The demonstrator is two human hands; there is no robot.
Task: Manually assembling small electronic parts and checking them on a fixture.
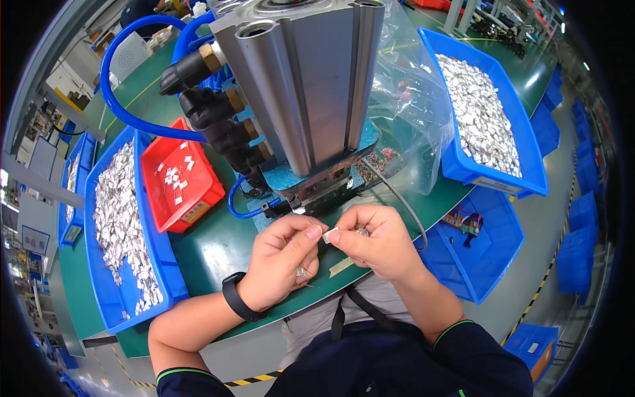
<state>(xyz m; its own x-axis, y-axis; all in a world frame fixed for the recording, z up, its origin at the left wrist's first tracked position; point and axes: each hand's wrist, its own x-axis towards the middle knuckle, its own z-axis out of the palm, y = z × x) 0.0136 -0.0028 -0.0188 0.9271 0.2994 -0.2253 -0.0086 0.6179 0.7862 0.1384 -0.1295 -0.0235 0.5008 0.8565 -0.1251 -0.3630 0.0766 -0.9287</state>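
My right hand (380, 241) pinches a small white square part (329, 235) between thumb and forefinger. Against it, my left hand (284, 258) is closed, thumb pressed to forefinger; what lies in that pinch is too small to make out. More small pale pieces with thin wire leads show under the curled fingers of my left hand, and something silvery shows at the fingers of my right. Both hands meet over the table's near edge, just in front of a pneumatic press with a grey metal cylinder (311, 86) and a low metal tool (321, 188) at its base.
Blue bins full of small white wired parts stand left (178, 291) and right (536, 178). A red tray (215, 192) holds a few such parts. Blue air hoses (106, 79), a grey cable (410, 215) and a clear plastic bag (413, 99) surround the press. Another blue bin (496, 264) sits lower right.
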